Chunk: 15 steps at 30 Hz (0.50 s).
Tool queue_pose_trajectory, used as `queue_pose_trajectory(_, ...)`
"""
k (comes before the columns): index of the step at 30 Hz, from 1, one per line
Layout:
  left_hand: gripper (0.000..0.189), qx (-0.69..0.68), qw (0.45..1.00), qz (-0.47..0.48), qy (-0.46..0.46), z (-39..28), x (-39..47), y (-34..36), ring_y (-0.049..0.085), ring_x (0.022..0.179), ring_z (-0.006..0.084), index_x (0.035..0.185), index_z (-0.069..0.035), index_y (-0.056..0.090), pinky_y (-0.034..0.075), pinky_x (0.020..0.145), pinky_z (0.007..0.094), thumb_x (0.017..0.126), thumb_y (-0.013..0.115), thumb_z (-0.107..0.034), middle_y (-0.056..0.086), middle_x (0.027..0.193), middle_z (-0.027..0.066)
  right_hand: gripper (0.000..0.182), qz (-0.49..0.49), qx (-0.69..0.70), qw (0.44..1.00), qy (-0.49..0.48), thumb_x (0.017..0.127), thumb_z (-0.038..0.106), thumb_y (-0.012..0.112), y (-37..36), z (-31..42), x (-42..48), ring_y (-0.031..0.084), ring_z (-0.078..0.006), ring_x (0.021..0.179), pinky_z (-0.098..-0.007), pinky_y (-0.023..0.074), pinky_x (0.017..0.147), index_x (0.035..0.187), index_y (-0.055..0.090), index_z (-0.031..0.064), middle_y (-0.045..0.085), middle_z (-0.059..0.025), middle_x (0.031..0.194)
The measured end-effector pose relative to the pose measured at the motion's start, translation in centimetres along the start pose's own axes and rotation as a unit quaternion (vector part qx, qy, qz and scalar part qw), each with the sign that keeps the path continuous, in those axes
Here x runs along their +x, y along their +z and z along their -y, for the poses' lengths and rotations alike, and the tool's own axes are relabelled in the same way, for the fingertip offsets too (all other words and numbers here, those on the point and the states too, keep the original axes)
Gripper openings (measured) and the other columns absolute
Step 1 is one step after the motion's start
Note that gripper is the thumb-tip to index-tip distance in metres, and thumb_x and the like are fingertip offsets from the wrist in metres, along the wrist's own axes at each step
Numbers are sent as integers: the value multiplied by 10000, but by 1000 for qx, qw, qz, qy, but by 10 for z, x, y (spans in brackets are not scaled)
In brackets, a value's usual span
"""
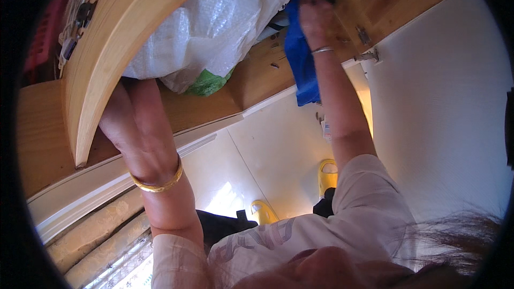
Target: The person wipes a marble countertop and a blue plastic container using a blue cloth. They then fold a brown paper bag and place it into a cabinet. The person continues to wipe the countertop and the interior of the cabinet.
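My left hand (pixel 138 96), seen from wrist to knuckles, reaches under a large white woven plastic sack (pixel 209 20) in a wooden cabinet; its fingers are hidden, so its hold cannot be told. A green plastic bag (pixel 209 83) shows beneath the sack's lower edge. At the upper right, my right hand (pixel 315 16) is slightly blurred and closed on a blue cloth (pixel 299 56). The cloth hangs down over the cabinet's front edge.
A curved wooden panel (pixel 116 36) stands at the left, with cords and a red plastic basket (pixel 40 44) beyond it. An open white door (pixel 433 88) on a metal hinge (pixel 369 55) flanks the right side. Curtains (pixel 100 224) hang at lower left.
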<state>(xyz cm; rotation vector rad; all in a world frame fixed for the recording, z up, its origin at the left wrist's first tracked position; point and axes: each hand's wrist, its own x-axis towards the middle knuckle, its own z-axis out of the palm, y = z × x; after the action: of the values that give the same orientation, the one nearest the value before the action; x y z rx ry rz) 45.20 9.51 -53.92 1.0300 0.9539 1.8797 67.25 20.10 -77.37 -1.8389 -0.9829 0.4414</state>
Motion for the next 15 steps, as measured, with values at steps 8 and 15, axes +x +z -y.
queue_pose_trajectory(8, 490, 23, 999, -22, -12, 3, -7, 19, 438, 1216, 249, 1299, -27, 424, 348, 1049, 432, 915, 559, -300, 471, 1313, 111, 263, 92, -340, 910, -219, 825, 302, 545, 53, -51, 71, 475, -318, 1201, -600, 337, 918, 1012, 694, 194, 635, -90, 1138)
queue_pose_trajectory(15, 488, -19, 999, 15, -41, 4, 1, 8, 477, 1184, 258, 1281, -23, 446, 361, 1040, 439, 906, 570, -309, 497, 1290, 123, 289, 231, -321, 900, -181, 865, 275, 500, 83, -87, 102, 551, -294, 1116, -541, 351, 967, 1073, 677, 181, 617, -107, 1166)
